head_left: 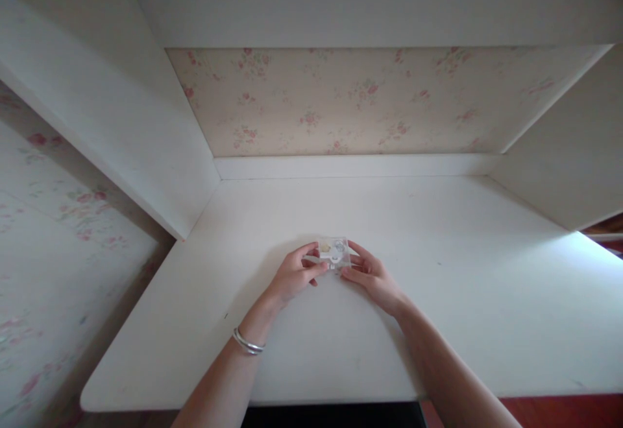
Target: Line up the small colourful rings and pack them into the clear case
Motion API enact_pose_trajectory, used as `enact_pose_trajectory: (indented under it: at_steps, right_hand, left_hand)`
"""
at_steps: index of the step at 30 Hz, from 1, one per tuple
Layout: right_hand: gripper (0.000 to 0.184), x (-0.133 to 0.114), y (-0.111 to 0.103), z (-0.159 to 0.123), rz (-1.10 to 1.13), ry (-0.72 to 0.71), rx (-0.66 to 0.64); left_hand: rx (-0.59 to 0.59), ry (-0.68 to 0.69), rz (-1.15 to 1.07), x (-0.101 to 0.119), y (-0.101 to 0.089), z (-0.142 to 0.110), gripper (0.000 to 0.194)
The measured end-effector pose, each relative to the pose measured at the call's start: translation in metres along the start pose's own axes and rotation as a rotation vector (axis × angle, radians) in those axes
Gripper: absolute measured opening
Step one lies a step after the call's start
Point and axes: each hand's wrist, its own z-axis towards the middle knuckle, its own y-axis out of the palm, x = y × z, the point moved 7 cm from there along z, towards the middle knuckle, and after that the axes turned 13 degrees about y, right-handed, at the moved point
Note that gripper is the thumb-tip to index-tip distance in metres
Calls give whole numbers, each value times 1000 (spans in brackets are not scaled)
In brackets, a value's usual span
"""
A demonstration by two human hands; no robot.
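Observation:
A small clear plastic case is held between both hands near the middle of the white desk. Inside it show a yellowish round piece on the left and a silvery ring-like piece on the right; their exact kind is too small to tell. My left hand grips the case's left side, thumb along its lower edge and fingers behind. On the opposite side, my right hand pinches the case between thumb and fingers. A silver bangle circles my left wrist.
The white desk spreads around my hands. A side panel rises at the left and another at the right. Floral wallpaper covers the back, beneath an overhanging white board. Something black lies below the front edge.

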Motion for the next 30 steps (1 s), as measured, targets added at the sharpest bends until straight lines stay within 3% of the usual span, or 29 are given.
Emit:
enact_pose_trajectory:
  at_steps: [6,18,25,30]
  right_hand:
    - [48,3,-5,4,117,50,69]
    - [43,12,-6,8,90,101,81]
    - [42,9,-3,6,78,106,56]
    - [44,6,0,5,82,80,40]
  left_hand:
    - [-63,-54,-97,-1,6,-4,68]
    - [-129,-37,62,-3,16,-1,51]
    - [-118,-34,41,-2,16,-1,46]
    - [-11,-39,-27,-3,8,2,47]
